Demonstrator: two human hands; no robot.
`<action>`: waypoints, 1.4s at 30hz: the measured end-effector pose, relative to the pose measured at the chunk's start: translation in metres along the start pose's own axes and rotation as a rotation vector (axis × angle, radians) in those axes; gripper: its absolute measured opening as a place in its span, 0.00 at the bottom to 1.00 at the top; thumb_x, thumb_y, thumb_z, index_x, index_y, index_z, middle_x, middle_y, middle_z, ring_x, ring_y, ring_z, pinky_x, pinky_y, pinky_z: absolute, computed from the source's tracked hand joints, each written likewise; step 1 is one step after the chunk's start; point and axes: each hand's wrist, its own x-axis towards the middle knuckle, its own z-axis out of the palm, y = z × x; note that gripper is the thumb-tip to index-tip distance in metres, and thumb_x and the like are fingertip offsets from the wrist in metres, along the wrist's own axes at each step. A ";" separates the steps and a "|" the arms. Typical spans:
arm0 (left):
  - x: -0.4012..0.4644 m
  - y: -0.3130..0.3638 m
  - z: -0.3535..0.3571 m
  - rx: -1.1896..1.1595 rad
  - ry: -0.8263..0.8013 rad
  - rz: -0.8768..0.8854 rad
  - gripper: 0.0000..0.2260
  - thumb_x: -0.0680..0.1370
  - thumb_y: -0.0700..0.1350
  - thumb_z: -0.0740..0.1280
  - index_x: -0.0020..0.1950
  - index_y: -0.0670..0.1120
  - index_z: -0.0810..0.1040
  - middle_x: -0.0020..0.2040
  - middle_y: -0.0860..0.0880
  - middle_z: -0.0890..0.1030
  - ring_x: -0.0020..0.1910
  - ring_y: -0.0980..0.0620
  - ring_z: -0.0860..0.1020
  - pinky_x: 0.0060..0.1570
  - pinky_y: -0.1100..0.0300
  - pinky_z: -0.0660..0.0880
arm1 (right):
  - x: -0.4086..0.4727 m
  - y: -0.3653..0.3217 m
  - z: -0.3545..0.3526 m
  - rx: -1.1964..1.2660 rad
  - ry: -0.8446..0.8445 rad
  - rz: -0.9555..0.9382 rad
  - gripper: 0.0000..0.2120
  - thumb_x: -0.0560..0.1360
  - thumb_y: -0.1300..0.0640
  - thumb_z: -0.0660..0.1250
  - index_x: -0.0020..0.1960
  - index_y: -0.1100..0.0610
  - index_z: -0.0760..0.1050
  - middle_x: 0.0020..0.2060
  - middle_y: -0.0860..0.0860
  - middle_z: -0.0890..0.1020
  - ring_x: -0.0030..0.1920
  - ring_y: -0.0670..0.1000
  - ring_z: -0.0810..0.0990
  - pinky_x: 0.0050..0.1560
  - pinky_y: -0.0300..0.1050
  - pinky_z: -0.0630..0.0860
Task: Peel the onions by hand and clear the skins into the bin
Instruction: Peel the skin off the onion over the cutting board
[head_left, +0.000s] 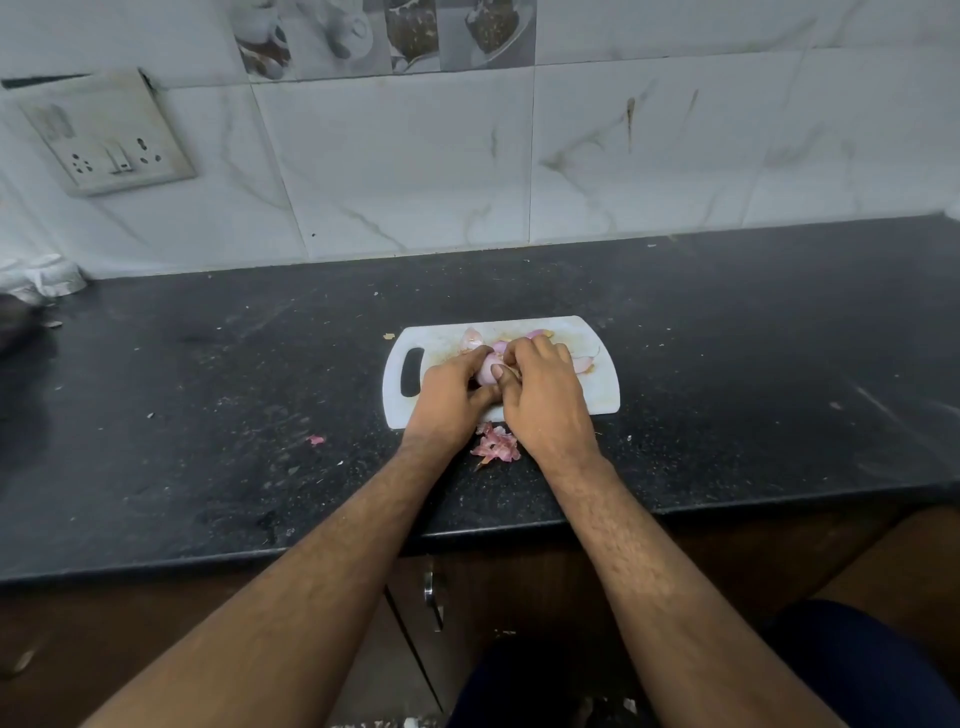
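Peeling an onion over the white cutting board

The dark counter (208, 415) carries the cutting board (602, 395); above its middle the left hand (447, 400) curls its fingers round the onion (487, 370), while the right hand (545, 400) pinches at its skin, thumb on the bulb. Loose skins (496, 444) lie just off the board's near edge. Best to steady the bulb and pull in strips, letting them drop onto the board for gathering.

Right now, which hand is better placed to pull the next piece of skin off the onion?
Right hand: its fingertips curl over the onion as if picking at it, while the left hand cradles it from the side.
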 end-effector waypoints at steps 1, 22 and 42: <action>0.000 0.000 0.000 0.005 0.000 0.008 0.02 0.80 0.48 0.69 0.48 0.53 0.77 0.38 0.57 0.80 0.35 0.63 0.75 0.37 0.70 0.68 | 0.000 -0.001 0.001 -0.031 -0.016 -0.010 0.09 0.82 0.56 0.64 0.59 0.59 0.76 0.55 0.54 0.79 0.54 0.54 0.72 0.55 0.49 0.72; 0.000 0.006 -0.003 0.080 -0.010 0.021 0.12 0.77 0.43 0.74 0.60 0.46 0.82 0.41 0.60 0.80 0.41 0.63 0.77 0.43 0.78 0.69 | 0.007 0.009 -0.001 0.177 -0.178 0.109 0.06 0.84 0.58 0.59 0.53 0.57 0.73 0.49 0.45 0.73 0.52 0.48 0.67 0.50 0.45 0.65; -0.006 0.018 -0.003 0.089 0.000 0.017 0.22 0.77 0.46 0.74 0.69 0.45 0.77 0.57 0.51 0.83 0.55 0.55 0.80 0.59 0.59 0.77 | 0.008 0.004 0.000 0.180 -0.087 0.211 0.08 0.83 0.59 0.57 0.54 0.61 0.72 0.47 0.55 0.82 0.47 0.55 0.80 0.45 0.50 0.75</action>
